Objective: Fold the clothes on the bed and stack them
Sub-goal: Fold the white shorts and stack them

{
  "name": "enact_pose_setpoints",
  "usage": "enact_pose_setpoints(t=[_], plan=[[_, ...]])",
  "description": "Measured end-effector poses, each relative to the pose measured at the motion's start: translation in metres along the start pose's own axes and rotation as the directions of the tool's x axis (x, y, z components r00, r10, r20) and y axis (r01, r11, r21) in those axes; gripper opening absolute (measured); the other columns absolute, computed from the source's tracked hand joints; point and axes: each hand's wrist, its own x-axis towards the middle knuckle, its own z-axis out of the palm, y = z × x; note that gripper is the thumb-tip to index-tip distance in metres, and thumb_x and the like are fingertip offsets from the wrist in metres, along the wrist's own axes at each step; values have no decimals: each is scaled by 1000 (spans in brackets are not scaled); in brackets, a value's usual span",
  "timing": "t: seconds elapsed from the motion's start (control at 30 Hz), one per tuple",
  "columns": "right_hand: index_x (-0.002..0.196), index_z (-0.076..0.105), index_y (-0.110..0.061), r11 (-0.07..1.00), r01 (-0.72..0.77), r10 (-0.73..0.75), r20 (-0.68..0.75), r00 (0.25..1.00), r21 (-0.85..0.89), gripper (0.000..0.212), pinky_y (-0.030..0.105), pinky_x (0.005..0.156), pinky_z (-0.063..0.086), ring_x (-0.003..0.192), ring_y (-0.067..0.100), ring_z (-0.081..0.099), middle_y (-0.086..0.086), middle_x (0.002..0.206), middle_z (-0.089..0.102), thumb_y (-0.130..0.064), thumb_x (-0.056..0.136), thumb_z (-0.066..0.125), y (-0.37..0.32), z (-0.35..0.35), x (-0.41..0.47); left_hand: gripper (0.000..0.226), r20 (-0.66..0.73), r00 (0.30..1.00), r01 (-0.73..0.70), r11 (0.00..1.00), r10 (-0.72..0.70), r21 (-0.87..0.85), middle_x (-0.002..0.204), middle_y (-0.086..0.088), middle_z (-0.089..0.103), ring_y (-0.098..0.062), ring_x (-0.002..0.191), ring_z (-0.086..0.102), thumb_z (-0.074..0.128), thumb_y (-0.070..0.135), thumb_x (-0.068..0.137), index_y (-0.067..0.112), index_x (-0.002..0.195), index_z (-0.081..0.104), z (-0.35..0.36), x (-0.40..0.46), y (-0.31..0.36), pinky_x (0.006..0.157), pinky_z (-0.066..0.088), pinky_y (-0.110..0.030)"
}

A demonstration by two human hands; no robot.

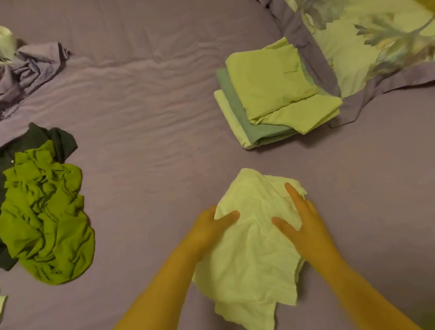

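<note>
From the head view, a pale yellow cloth (248, 244) lies crumpled on the purple bed (140, 119), near the person. The left hand (209, 230) grips its left edge with curled fingers. The right hand (306, 228) rests flat on it, fingers straight. Best to smooth it flat first, then fold edges evenly. The folded stack (275, 90) waits further back on the right.

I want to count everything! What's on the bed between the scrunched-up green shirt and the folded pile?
Nothing: in the head view, only bare purple sheet lies between the bright green shirt and the folded stack.
</note>
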Motion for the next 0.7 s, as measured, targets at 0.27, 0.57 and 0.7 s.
enact_pose_setpoints(t=[0.27,0.57,0.7], plan=[[142,-2,-49,979,123,-118,-44,992,164,101,26,90,39,112,6,42,-20,128,34,-32,77,74,-54,-96,105,36,-63,993,-114,960,101,-256,106,6,72,-16,96,69,69,40,83,27,115,62,23,24,111,89,55,-42],[108,59,-20,946,15,-34,52,998,324,35,17,60,46,82,4,59,-7,101,64,-24,77,76,-113,-210,203,31,-111,982,-181,906,150,-382,103,-1,73,-21,93,70,64,30,89,19,117,63,41,53,238,79,56,-35],[89,61,-24,967,28,-72,166,983,255,20,21,53,51,71,8,65,-5,86,67,-26,76,76,-161,-272,243,28,-13,987,-151,893,160,-424,104,-8,73,-24,94,70,62,25,90,12,114,65,30,57,298,78,57,-35]])
